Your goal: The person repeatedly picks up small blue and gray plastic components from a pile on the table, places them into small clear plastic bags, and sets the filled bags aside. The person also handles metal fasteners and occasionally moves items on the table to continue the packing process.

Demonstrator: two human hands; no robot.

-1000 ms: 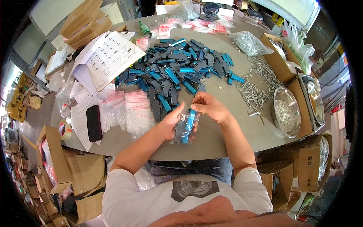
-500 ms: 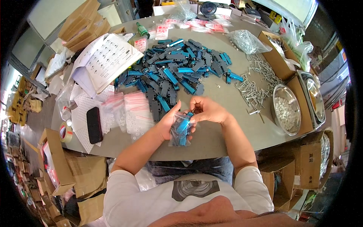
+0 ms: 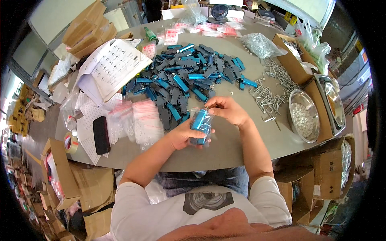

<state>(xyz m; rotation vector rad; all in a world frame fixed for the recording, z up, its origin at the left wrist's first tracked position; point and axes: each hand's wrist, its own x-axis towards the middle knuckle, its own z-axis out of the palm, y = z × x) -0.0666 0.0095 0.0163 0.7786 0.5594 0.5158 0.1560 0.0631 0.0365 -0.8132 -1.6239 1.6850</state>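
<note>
A small clear plastic bag (image 3: 200,126) with blue and dark grey parts inside is upright between my hands, over the near middle of the table. My left hand (image 3: 188,135) is wrapped round its lower half, thumb across the front. At the bag's top right edge, my right hand (image 3: 228,111) pinches the plastic between thumb and fingers. Just beyond lies a big heap of blue and dark grey hinge-like parts (image 3: 181,76). To the left of my left forearm is a stack of flat clear bags with red seal lines (image 3: 145,116).
Metal hex keys and screws (image 3: 270,90) are strewn at the right, near a steel bowl of small white pieces (image 3: 304,116) and a cardboard box (image 3: 289,54). A black phone (image 3: 101,135), a tape roll (image 3: 71,143) and printed sheets (image 3: 116,66) are at the left.
The bag has turned more upright and moved slightly right and up. My right hand has shifted right and up, to the bag's top edge; my left hand has slid to its lower half.
</note>
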